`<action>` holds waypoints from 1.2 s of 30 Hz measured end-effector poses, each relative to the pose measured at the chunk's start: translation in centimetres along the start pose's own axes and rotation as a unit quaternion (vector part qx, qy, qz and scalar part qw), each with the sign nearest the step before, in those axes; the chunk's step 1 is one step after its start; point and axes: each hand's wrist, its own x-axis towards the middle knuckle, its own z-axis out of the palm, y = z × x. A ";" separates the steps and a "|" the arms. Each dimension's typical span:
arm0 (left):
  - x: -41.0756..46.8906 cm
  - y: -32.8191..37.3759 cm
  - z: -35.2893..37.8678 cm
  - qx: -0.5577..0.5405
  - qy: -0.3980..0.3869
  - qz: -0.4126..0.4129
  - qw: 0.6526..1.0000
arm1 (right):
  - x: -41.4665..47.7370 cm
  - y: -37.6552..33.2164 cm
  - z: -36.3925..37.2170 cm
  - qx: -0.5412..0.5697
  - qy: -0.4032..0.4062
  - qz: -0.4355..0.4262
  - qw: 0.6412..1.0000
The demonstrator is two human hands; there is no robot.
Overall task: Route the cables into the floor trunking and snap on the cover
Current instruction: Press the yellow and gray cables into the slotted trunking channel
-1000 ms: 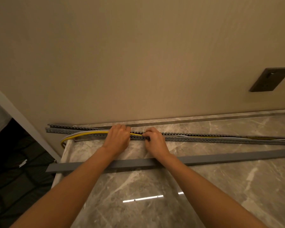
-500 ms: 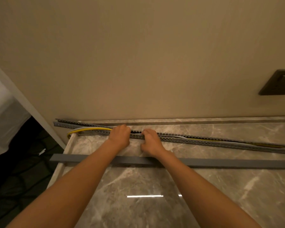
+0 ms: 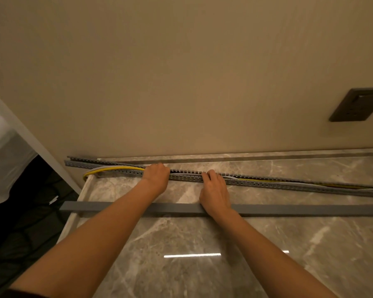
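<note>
A long grey slotted trunking [image 3: 187,175] lies on the marble floor along the foot of the wall. A yellow cable [image 3: 114,169] and a grey-white cable [image 3: 99,168] loop out at its left end and run inside it towards the right. My left hand [image 3: 156,176] is curled over the trunking, pressing on the cables where they enter. My right hand [image 3: 213,186] rests about a hand's width to the right, fingertips on the trunking's slotted near wall. The flat grey cover strip [image 3: 310,209] lies loose on the floor, nearer to me, under my forearms.
The marble floor [image 3: 202,244] ends in a raised edge at the left, with dark ground beyond. A beige wall rises behind the trunking. A dark socket plate [image 3: 356,107] sits on the wall at the right. A white post slants along the left.
My right hand has slid to the right along the trunking, widening the gap between my hands. My left hand stays on the cables. The view has shifted slightly.
</note>
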 end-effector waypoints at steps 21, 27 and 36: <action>-2.2 -14.7 4.0 -0.216 0.128 -0.042 0.967 | 2.4 -13.6 2.4 0.036 -0.036 0.031 0.998; -1.9 -19.8 5.9 -0.198 0.108 -0.027 0.974 | 4.6 -19.9 4.3 0.059 -0.125 0.013 0.990; -1.7 -21.7 6.5 -0.160 0.096 -0.006 0.982 | 6.3 -22.2 6.2 0.018 -0.122 0.095 0.988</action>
